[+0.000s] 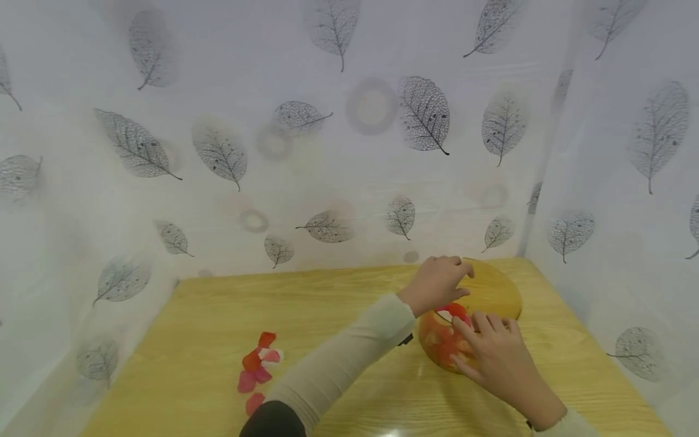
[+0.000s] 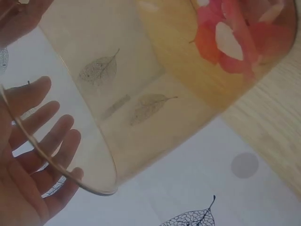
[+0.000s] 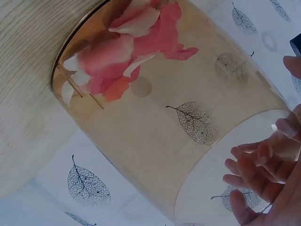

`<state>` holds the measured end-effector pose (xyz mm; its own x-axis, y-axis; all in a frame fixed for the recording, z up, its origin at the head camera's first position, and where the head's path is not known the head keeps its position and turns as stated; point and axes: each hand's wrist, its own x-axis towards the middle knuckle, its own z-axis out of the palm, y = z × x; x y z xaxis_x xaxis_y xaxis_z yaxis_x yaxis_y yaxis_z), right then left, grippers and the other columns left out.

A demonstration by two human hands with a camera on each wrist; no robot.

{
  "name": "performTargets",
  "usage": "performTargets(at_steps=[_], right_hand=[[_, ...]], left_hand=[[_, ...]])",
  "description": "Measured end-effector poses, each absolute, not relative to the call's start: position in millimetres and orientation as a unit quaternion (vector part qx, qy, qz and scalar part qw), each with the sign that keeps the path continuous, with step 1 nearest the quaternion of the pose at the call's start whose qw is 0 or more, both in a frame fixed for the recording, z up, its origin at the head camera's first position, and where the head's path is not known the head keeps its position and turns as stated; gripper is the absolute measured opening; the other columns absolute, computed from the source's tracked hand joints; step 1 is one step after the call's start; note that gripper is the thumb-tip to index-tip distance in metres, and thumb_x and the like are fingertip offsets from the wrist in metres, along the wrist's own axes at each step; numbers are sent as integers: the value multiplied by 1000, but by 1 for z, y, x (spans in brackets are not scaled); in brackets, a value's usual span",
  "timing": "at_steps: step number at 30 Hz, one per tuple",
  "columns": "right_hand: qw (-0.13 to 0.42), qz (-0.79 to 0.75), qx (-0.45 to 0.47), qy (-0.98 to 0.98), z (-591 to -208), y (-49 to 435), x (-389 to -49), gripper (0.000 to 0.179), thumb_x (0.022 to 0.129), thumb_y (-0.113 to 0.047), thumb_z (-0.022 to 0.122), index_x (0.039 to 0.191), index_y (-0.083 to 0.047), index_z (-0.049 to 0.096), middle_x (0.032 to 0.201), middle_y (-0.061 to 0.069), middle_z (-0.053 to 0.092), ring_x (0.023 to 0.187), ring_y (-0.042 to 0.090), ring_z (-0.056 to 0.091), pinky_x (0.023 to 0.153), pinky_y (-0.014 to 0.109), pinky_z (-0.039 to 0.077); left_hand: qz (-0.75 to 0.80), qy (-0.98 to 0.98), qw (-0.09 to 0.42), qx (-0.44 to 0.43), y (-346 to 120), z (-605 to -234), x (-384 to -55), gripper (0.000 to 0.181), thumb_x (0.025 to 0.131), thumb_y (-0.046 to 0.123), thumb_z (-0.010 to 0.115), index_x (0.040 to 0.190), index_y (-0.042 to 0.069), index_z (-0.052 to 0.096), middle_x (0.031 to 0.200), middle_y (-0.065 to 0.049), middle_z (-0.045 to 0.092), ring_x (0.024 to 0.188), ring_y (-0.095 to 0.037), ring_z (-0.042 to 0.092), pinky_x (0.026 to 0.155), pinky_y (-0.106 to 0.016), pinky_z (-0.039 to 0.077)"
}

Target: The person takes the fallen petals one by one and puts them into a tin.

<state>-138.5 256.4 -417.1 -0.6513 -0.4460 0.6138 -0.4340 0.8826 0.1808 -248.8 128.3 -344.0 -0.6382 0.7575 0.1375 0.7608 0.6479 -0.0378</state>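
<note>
An amber see-through glass vase (image 1: 437, 340) stands on the table at the right, with pink, red and white petals (image 3: 106, 59) at its bottom. My left hand (image 1: 437, 285) is over the far left side of its mouth; in the left wrist view its fingers (image 2: 61, 136) are spread near the rim, with nothing seen in them. On the near right side, my right hand (image 1: 499, 352) has its fingers loosely bent by the glass rim. Whether either hand touches the glass, I cannot tell.
Several loose petals (image 1: 252, 362), red, pink and white, lie on the wooden table (image 1: 196, 340) at the left, beside my left sleeve (image 1: 338, 352). White sheeting (image 1: 349, 182) printed with grey leaves encloses the back and sides.
</note>
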Motion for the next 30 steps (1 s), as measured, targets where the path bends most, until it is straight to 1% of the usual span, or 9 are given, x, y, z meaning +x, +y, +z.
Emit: performTargets(at_steps=[4,7,11,15,19,21,25,30], right_hand=[[343,-15,246,-907,-417,256,-140,71,92,-65,12,105,-15,61,80,8,51,69,28,52,62,47,43],[342,-19,245,-907,-417,256,-140,73,91,-65,11,105,-15,62,80,9,52,68,29,53,61,47,43],[339,-16,245,-908,-417,256,-140,75,91,-65,11,106,-14,64,81,9,53,69,28,53,62,47,43],[334,-13,243,-911,-416,254,-140,75,91,-65,11,106,-15,64,81,9,53,69,27,53,62,46,42],[331,-9,243,-912,-417,253,-140,73,91,-65,12,107,-15,63,80,8,52,68,27,51,62,46,42],[331,-7,246,-911,-417,253,-140,72,91,-65,13,108,-15,63,81,8,52,69,27,51,63,47,42],[333,-9,245,-911,-419,255,-140,72,92,-65,13,108,-15,63,81,8,52,69,27,51,63,47,42],[335,-13,238,-911,-419,255,-140,72,92,-64,13,107,-15,64,80,8,51,68,27,51,62,47,41]], left_hand=[[-38,-900,91,-425,120,-347,-246,32,90,42,59,118,28,59,110,11,62,94,-5,59,87,-19,47],[-71,-893,118,-427,106,-348,-243,28,90,39,59,115,25,61,107,10,63,90,-5,59,83,-17,47],[-107,-881,168,-429,76,-351,-236,24,90,36,61,110,22,64,103,8,65,85,-5,59,77,-15,48],[-141,-873,205,-419,37,-355,-228,21,89,31,64,107,20,65,101,6,66,86,-7,61,77,-20,50],[-162,-883,217,-383,-9,-359,-221,21,86,27,68,105,19,65,101,5,66,92,-11,62,81,-28,51],[-159,-890,225,-363,-33,-361,-219,22,84,26,70,104,19,66,100,5,66,92,-12,63,82,-29,52],[-145,-902,240,-329,-77,-366,-216,23,80,22,75,101,18,66,95,4,67,88,-14,64,78,-31,53],[-124,-915,245,-294,-127,-380,-216,23,76,19,78,97,16,67,90,3,66,81,-14,63,72,-32,53]])
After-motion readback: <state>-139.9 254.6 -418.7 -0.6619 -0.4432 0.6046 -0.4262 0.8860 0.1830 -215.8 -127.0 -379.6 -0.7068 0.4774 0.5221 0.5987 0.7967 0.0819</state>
